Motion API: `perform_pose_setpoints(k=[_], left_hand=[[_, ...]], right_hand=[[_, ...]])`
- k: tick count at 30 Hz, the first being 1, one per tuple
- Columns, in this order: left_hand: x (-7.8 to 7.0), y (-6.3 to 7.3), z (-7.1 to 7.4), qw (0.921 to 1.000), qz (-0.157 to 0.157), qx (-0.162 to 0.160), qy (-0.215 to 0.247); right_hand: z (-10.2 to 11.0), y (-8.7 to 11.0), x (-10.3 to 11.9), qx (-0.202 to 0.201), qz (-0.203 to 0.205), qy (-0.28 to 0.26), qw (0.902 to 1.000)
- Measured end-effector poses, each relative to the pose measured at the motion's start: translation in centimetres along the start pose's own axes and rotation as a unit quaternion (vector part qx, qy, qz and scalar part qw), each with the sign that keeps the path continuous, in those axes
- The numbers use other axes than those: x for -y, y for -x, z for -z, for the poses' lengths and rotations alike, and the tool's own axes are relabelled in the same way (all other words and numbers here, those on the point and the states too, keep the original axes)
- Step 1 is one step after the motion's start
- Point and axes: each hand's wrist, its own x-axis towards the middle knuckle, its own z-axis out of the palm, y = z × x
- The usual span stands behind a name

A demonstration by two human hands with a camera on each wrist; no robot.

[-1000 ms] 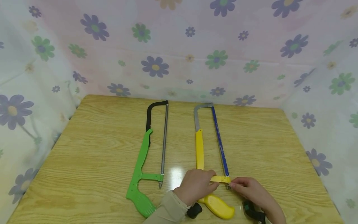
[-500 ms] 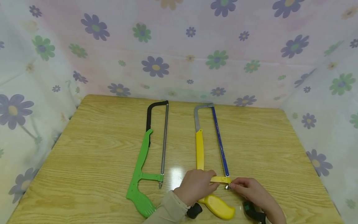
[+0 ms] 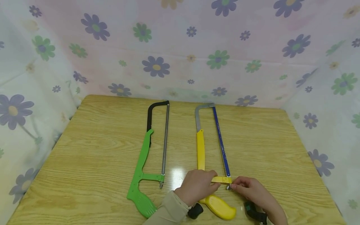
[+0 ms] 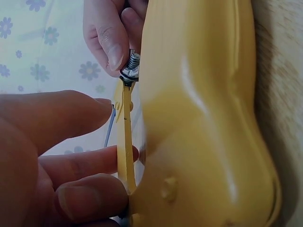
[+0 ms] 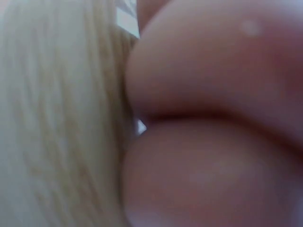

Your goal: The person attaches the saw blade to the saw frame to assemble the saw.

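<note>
A yellow-handled hacksaw (image 3: 201,150) with a blue blade (image 3: 221,140) lies on the wooden table. My left hand (image 3: 196,187) grips its frame by the yellow crossbar, above the rounded handle (image 3: 220,207). At the blade's near end, the thumb and fingers of my right hand (image 3: 254,192) pinch the metal wing nut (image 3: 228,187). The left wrist view shows this wing nut and its threaded screw (image 4: 133,61) close up, with right-hand fingertips (image 4: 115,56) against it. Blurred fingers (image 5: 213,165) fill most of the right wrist view.
A green-handled hacksaw (image 3: 142,159) with a black front frame and grey blade lies to the left, roughly parallel. Wood-grain table (image 3: 267,150) surrounds both saws. Flower-patterned cloth (image 3: 180,75) hangs behind and at the sides.
The wing nut has turned slightly under my right fingertips, its shiny face showing differently. My left hand and both saws stay in place.
</note>
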Motion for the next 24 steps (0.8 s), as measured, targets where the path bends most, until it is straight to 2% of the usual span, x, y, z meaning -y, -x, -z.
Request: perform_pose_setpoints(k=[8,24], left_hand=[[0.11,-0.01,-0.12,1.0000,-0.003,-0.002,-0.002],[0.05,0.05,-0.02,0.9998,-0.009,-0.013,-0.012]], right_hand=[[-0.10,-0.05,0.04,0.003,0.001,-0.039,0.9993],[-0.06,0.05,0.25,-0.003,-0.008,-0.034,0.9994]])
